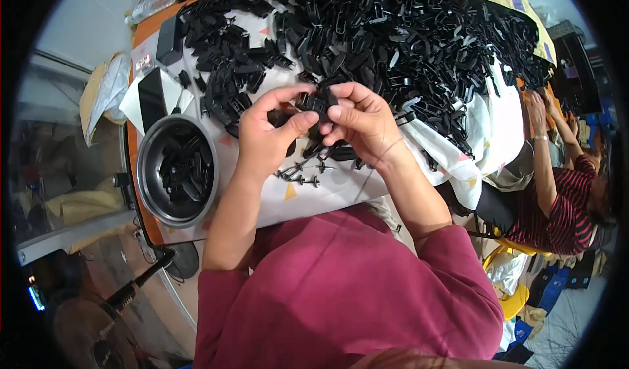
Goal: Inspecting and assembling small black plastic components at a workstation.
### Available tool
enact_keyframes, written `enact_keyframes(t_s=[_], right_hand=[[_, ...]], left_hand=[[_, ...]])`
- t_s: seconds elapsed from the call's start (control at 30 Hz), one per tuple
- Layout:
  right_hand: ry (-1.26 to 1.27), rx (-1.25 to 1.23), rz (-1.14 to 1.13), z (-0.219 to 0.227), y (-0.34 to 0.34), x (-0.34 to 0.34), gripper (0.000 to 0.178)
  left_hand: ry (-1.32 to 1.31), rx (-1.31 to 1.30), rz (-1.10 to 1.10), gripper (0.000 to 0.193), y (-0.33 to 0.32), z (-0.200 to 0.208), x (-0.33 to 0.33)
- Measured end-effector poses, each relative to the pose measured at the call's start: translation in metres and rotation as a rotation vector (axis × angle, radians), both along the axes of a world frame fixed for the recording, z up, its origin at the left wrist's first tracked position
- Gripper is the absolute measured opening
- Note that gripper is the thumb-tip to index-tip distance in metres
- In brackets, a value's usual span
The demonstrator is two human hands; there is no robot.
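Note:
Both my hands meet in front of me over the white-covered table, pinching small black plastic parts [317, 102] between thumbs and fingers. My left hand [267, 128] is closed on the left side of the parts. From the other side, my right hand [363, 120] grips them too, its fingertips close to the left ones. Whether this is one piece or two pressed together, I cannot tell. Just below my hands lie several thin metal pins with dark discs [303, 174]. Beyond my fingers spreads a large heap of black plastic parts [367, 35].
To the left, a metal bowl [145, 195] holds some black parts. Behind it are a dark phone [152, 97] on white paper, a black box [170, 40] and a clear bottle [154, 5]. At the far right a co-worker in a striped shirt [567, 205] reaches toward the table.

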State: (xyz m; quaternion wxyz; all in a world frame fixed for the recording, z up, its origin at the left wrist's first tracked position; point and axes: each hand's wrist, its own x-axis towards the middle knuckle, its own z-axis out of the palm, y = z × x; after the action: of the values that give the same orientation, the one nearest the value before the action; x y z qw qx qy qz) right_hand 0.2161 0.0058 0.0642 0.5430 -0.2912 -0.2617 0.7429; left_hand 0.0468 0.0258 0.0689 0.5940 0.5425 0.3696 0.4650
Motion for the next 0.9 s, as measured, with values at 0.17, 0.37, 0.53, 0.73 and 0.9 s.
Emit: enact_keyframes(t_s=[0.17,0.37,0.53,0.73,0.9], right_hand=[[-0.670,0.423,-0.274,0.019,-0.011,0.003,0.030],[-1.088,0.835,-0.326,0.028,-0.013,0.005,0.027],[-1.029,0.726,-0.326,0.029,-0.015,0.006,0.030],[-1.382,1.005,-0.199,0.024,-0.021,0.014,0.037],[-1.289,0.938,-0.479,0.008,-0.027,-0.007,0.041]], left_hand=[[0.086,0.160,0.049,0.031,-0.004,0.005,0.003],[0.147,0.367,0.068,0.028,-0.004,0.004,0.000],[0.124,0.339,0.058,0.028,-0.006,0.010,0.001],[0.341,0.604,0.046,0.027,-0.009,-0.001,-0.006],[-0.326,-0.169,0.054,0.031,-0.026,-0.011,0.024]])
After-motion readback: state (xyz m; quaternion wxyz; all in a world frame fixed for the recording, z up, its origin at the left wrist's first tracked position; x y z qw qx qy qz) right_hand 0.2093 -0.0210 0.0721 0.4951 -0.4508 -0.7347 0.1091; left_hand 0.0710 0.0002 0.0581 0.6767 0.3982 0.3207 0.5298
